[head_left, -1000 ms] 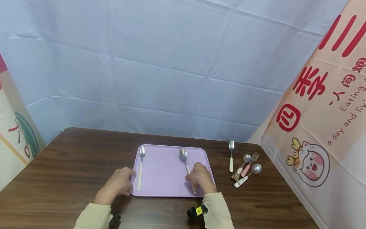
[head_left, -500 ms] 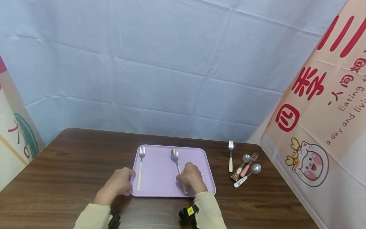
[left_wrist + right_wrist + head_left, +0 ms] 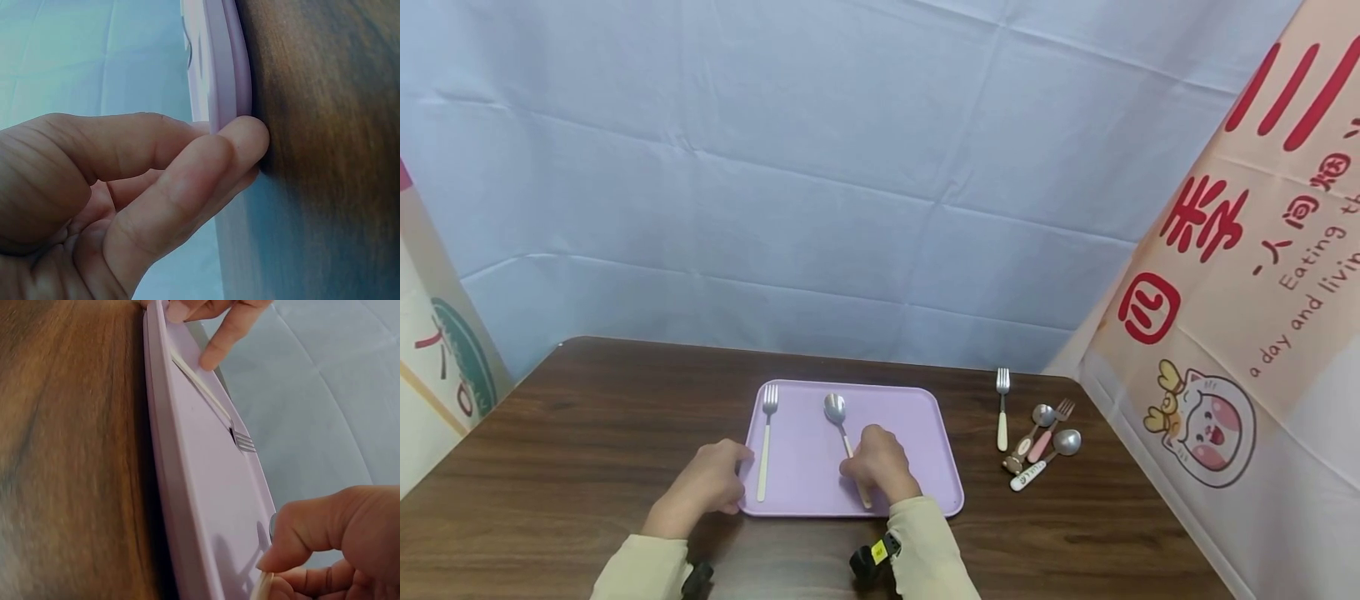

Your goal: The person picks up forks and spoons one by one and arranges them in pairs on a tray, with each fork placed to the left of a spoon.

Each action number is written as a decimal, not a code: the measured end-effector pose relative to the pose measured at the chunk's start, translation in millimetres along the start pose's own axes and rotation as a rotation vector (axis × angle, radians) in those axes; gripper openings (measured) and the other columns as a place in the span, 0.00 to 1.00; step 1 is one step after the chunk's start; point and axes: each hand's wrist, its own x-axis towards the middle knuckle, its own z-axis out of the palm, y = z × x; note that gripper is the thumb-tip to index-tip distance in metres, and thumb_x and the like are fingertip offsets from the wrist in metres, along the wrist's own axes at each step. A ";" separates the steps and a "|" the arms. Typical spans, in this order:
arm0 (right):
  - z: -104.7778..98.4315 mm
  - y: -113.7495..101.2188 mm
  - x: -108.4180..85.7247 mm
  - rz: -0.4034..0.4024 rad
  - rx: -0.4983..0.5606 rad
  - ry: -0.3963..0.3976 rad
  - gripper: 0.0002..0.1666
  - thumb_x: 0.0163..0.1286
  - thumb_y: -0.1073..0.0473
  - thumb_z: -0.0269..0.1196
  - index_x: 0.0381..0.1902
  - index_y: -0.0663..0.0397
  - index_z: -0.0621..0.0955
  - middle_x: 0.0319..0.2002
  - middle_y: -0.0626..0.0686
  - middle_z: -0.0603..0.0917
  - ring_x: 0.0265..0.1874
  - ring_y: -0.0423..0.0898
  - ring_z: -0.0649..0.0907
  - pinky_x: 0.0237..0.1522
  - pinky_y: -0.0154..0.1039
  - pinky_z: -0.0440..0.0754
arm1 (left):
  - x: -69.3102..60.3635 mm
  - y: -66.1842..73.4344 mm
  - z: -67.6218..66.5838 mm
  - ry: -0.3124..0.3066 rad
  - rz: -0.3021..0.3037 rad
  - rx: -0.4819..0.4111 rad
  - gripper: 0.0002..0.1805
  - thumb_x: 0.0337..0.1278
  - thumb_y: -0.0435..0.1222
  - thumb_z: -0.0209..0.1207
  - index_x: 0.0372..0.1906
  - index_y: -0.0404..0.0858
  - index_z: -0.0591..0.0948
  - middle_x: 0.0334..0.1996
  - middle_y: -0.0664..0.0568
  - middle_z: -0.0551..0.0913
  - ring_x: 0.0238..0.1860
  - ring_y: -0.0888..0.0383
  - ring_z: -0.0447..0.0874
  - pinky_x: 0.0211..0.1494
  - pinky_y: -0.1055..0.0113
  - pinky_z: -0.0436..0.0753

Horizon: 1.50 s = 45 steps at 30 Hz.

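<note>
**Tray Setting: Fork Laid, Spoon Not Yet Released**

We grip the left edge of the lilac tray (image 3: 808, 450) with the left hand (image 3: 709, 479), thumb over the rim and fingers beneath it. The tray sits on the wooden table (image 3: 625, 417). With the right hand (image 3: 878, 467), we pinch the handle of the spoon (image 3: 834, 408) above the middle of the tray; we cannot tell whether the spoon touches the surface.

Done: the long-handled fork (image 3: 764, 458) lies free along the tray's left side, tines toward the far edge. We judge this item placed.

Remaining: we judge that the spoon must be positioned and let go. Off the tray, to the right, lie a cream-handled fork (image 3: 1002, 432), a pink-handled fork (image 3: 1040, 447), a bear-handled spoon (image 3: 1021, 452) and a printed-handle spoon (image 3: 1028, 476). Whether these also belong on the tray, we cannot determine.
</note>
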 end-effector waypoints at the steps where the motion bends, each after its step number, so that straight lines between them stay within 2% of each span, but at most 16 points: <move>1: 0.7 -1.5 0.2 -0.001 0.001 -0.001 0.11 0.40 0.63 0.66 0.14 0.58 0.73 0.15 0.52 0.73 0.17 0.48 0.73 0.17 0.38 0.71 | -0.1 0.0 -0.2 -0.002 -0.001 -0.003 0.27 0.31 0.16 0.59 0.48 0.23 0.77 0.40 0.28 0.76 0.16 0.56 0.76 0.16 0.69 0.80; 10: 10.2 -14.8 0.6 -0.007 0.043 -0.024 0.12 0.40 0.63 0.67 0.15 0.58 0.73 0.16 0.52 0.73 0.18 0.48 0.72 0.17 0.38 0.71 | -1.0 -0.5 -1.2 0.016 0.012 -0.020 0.28 0.27 0.15 0.57 0.47 0.23 0.77 0.39 0.26 0.75 0.15 0.57 0.76 0.15 0.69 0.80; 23: 20.6 -26.1 1.4 -0.033 0.043 -0.024 0.13 0.39 0.64 0.68 0.15 0.57 0.73 0.16 0.51 0.73 0.17 0.48 0.73 0.17 0.36 0.72 | 0.5 -0.3 -0.2 -0.003 -0.002 0.000 0.27 0.30 0.16 0.59 0.48 0.23 0.77 0.40 0.28 0.76 0.19 0.55 0.76 0.16 0.68 0.81; 36: 25.8 -38.7 2.8 -0.031 0.051 -0.037 0.14 0.39 0.63 0.69 0.16 0.57 0.72 0.16 0.51 0.73 0.18 0.48 0.73 0.17 0.38 0.72 | -1.0 0.1 -1.7 0.009 0.019 0.000 0.29 0.26 0.15 0.58 0.47 0.23 0.77 0.39 0.27 0.75 0.18 0.55 0.76 0.15 0.69 0.80; 45: 30.5 -47.7 9.0 -0.018 0.020 -0.063 0.15 0.39 0.63 0.69 0.16 0.57 0.72 0.17 0.52 0.72 0.18 0.48 0.72 0.18 0.38 0.72 | -0.4 0.4 -1.8 0.002 0.018 -0.012 0.28 0.28 0.15 0.57 0.48 0.22 0.77 0.38 0.28 0.76 0.16 0.56 0.76 0.15 0.69 0.80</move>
